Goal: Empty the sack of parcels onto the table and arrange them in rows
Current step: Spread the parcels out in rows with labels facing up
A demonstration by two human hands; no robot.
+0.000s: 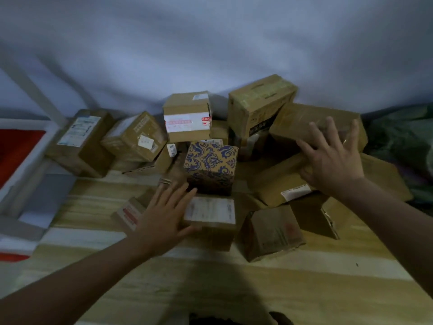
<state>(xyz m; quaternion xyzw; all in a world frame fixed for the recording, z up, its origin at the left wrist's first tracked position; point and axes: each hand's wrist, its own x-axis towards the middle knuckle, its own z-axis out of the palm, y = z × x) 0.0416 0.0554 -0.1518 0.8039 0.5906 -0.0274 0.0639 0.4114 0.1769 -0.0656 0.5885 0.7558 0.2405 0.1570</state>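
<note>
— Looking at the hands: what state?
— Both spread wide, gripping nothing. Left hand (164,214) lies by a labelled parcel (209,218); right hand (330,156) hovers over a flat brown parcel (314,123).
— And the parcels?
— Heaped across the wooden tabletop (210,285), a blue-patterned box (210,165) among them.

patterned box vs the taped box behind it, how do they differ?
The patterned box has blue damask print on tan all over; the taped box is plain brown cardboard with a white and red tape band. The patterned box shows no label; the taped box has a small white one on top. The taped box sits higher, on other parcels. Both are roughly cube-shaped and closed.
</note>
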